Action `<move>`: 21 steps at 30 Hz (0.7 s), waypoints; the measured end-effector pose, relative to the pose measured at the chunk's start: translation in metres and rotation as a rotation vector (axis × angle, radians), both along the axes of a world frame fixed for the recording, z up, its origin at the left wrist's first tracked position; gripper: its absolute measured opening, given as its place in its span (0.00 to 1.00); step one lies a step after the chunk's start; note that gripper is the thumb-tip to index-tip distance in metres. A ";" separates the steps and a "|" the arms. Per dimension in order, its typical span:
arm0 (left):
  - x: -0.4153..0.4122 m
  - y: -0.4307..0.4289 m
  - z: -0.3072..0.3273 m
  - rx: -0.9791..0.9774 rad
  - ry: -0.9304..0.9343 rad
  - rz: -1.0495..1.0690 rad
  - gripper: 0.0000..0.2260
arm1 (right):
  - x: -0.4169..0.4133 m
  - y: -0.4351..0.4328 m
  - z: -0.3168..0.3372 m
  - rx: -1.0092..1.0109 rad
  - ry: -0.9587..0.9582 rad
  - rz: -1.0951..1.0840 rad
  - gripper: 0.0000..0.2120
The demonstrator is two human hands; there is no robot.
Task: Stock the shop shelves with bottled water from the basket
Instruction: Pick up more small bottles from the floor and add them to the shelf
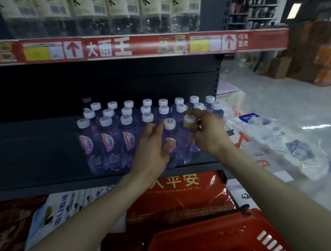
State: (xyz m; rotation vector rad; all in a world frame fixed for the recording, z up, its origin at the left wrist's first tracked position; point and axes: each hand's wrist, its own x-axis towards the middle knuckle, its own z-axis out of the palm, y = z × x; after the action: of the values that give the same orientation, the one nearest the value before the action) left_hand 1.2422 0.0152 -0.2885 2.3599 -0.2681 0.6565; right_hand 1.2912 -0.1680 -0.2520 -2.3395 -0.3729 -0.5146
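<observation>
A: Where do the bottles stand?
B: At the shelf (34, 153) front. Fingers of the left hand (152, 145) clamp round one bottle (168, 134); fingers of the right hand (206, 133) pinch the neighbouring bottle (189, 119) at its cap. The basket (222, 239) lies below.

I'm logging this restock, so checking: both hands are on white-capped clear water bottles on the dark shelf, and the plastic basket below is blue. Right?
Not quite. The head view shows the plastic basket is red, not blue. The left hand and right hand are indeed on white-capped clear water bottles on the dark shelf.
</observation>
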 end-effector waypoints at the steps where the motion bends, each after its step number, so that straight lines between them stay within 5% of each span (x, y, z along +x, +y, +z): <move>1: 0.000 0.000 -0.001 0.067 -0.029 0.032 0.27 | 0.002 0.001 -0.003 0.029 -0.006 -0.004 0.20; 5: -0.001 -0.001 -0.004 0.183 -0.083 0.158 0.32 | 0.003 0.006 -0.013 0.173 -0.047 -0.017 0.22; 12: 0.010 -0.001 -0.006 0.144 -0.102 0.122 0.32 | -0.016 -0.002 -0.062 0.285 0.164 0.077 0.43; 16: 0.000 -0.002 -0.019 0.130 -0.144 0.065 0.37 | -0.016 -0.004 -0.087 0.301 0.299 0.009 0.34; 19: -0.010 -0.002 -0.044 0.059 -0.148 0.096 0.23 | -0.015 0.000 -0.100 0.248 0.315 -0.008 0.31; 21: -0.011 -0.001 -0.057 -0.025 0.007 0.156 0.11 | -0.015 0.004 -0.108 0.258 0.272 -0.017 0.32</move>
State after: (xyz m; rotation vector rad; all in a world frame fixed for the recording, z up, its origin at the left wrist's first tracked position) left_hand 1.2314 0.0145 -0.3457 2.3757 -0.0722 0.7199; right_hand 1.2763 -0.1639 -0.3597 -2.1263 -0.1480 -0.2305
